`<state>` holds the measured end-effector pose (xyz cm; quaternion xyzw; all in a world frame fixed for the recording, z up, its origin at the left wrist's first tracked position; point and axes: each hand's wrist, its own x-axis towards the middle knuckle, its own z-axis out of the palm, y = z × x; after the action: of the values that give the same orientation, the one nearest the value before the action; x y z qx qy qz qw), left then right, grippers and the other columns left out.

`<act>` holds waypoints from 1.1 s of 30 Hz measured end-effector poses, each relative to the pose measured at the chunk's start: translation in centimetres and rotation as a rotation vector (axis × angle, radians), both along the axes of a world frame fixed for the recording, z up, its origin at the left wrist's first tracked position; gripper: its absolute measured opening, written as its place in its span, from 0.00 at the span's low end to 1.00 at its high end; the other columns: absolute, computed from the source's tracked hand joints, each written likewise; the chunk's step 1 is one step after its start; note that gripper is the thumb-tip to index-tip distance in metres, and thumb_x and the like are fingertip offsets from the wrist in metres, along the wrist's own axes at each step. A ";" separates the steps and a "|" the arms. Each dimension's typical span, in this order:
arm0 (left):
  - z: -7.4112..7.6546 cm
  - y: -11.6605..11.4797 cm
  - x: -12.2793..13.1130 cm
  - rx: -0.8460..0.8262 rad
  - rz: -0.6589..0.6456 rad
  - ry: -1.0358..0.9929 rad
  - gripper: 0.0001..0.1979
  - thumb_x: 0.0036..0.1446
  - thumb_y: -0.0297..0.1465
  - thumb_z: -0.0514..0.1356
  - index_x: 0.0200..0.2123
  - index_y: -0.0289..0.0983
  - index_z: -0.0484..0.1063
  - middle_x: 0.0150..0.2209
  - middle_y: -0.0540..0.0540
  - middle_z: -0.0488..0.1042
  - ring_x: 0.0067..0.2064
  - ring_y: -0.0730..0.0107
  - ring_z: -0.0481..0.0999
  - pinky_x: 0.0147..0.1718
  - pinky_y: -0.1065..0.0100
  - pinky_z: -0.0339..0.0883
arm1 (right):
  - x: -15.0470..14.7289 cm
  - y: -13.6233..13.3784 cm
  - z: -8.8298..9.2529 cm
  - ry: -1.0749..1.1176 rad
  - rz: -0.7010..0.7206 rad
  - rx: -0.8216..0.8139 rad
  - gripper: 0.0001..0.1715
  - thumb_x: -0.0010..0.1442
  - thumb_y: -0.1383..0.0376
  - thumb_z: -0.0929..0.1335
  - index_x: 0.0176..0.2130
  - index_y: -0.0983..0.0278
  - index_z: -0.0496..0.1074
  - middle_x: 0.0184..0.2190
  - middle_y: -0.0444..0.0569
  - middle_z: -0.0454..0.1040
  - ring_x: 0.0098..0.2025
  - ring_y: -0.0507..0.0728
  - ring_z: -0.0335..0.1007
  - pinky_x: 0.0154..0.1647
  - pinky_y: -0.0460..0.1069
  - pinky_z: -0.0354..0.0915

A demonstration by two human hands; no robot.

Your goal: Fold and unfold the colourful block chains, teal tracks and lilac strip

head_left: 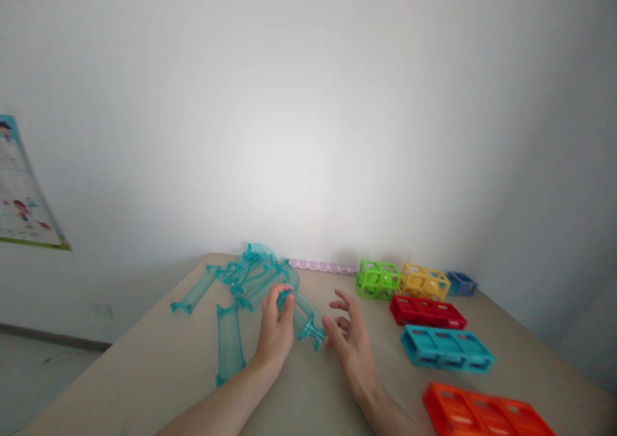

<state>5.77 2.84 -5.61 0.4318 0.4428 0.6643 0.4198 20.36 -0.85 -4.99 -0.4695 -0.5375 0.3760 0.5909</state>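
Near the middle of the table, my left hand (278, 327) is closed around one end of a translucent teal track piece (304, 312). The piece slants down to the right, and its clipped end is close to my right hand (349, 339). That hand has its fingers apart, with the thumb beside the track end; whether it touches is hard to tell. A pile of similar teal track pieces (260, 275) lies behind my left hand. One straight track piece (230, 339) rests left of my left forearm, and another (197, 291) lies farther left.
Along the right stand open-frame blocks: green (378, 280), yellow (424, 281), dark blue (461, 283), red (428, 312), teal (447, 348) and orange (486, 413). A purple patterned strip (322, 266) runs along the table's back edge by the wall (308, 134). A poster (26, 191) hangs left.
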 end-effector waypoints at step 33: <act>-2.0 -0.6 1.3 0.111 -0.240 0.537 0.28 0.46 0.17 0.53 0.51 0.39 0.67 0.45 0.42 0.74 0.50 0.61 0.71 0.55 0.59 0.57 | 0.7 -1.1 -0.3 -1.246 -0.342 -0.049 0.39 0.57 0.60 0.64 0.65 0.69 0.55 0.66 0.59 0.52 0.68 0.71 0.40 0.62 0.69 0.43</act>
<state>7.04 2.28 -7.63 0.6637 0.4469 0.4950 0.3387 21.10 -1.91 -5.33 -0.6923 -0.6885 -0.0543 0.2090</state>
